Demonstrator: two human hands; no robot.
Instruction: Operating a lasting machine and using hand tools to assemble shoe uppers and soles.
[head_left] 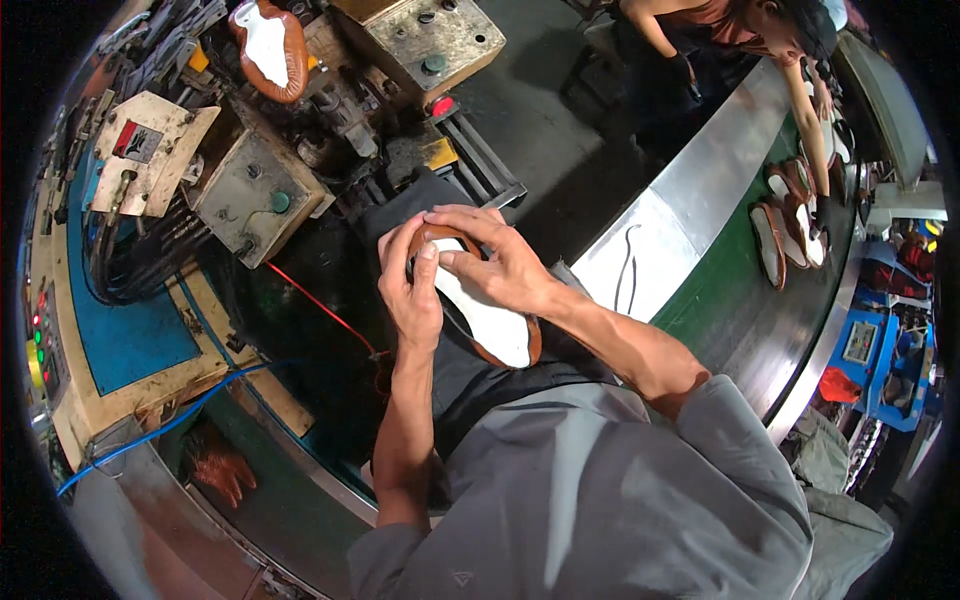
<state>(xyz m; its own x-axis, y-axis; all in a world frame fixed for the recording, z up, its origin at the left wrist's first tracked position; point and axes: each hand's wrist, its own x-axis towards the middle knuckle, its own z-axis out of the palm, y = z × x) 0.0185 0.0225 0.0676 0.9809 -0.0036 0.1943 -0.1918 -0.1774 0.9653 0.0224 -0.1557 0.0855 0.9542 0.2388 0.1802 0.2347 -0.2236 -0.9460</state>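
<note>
Over my lap, a brown leather shoe upper (492,312) lies bottom side up, its white insole facing me. My left hand (408,290) wraps round the far end at its left side, with the thumb on the insole. From the right, my right hand (505,262) grips the same end, its fingers over the far edge and its thumb on the white surface close to the other thumb. The near end juts free toward me. My fingers hide part of the far rim.
Ahead on the left, a machine (250,195) holds another brown upper (268,52) with a white insole. A green conveyor (715,280) on the right carries several uppers (785,225); a co-worker (700,50) reaches over it. A blue hose (165,428) crosses at left.
</note>
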